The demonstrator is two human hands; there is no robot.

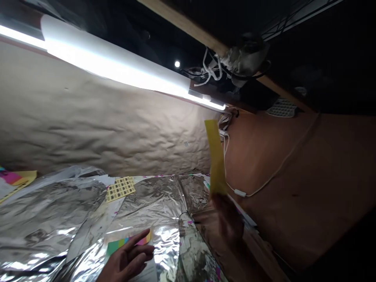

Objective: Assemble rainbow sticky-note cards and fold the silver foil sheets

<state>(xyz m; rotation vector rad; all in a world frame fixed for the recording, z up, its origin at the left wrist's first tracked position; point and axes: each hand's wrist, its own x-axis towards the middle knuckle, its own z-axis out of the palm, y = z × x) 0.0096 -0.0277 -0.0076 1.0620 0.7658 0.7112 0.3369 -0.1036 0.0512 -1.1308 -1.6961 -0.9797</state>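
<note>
My right hand [227, 215] is raised at the right of the table, its fingers closed on the lower end of a yellow paper strip [216, 156]. The strip stands upright and is a little blurred. Over the table my left hand [129, 254] hovers with its fingers apart and nothing in them. Beneath it, partly covered by the fingers, lies a sheet with a row of coloured strips [116, 246] in green, blue, yellow, pink and orange. I cannot tell whether the left fingers touch it.
Shiny clear plastic [44, 211] covers much of the table. A yellow label sheet [121, 188] lies toward the back, and colourful papers [14, 180] at the far left. A lit tube lamp [117, 62] hangs low overhead. A white cable [270, 180] runs along the right wall.
</note>
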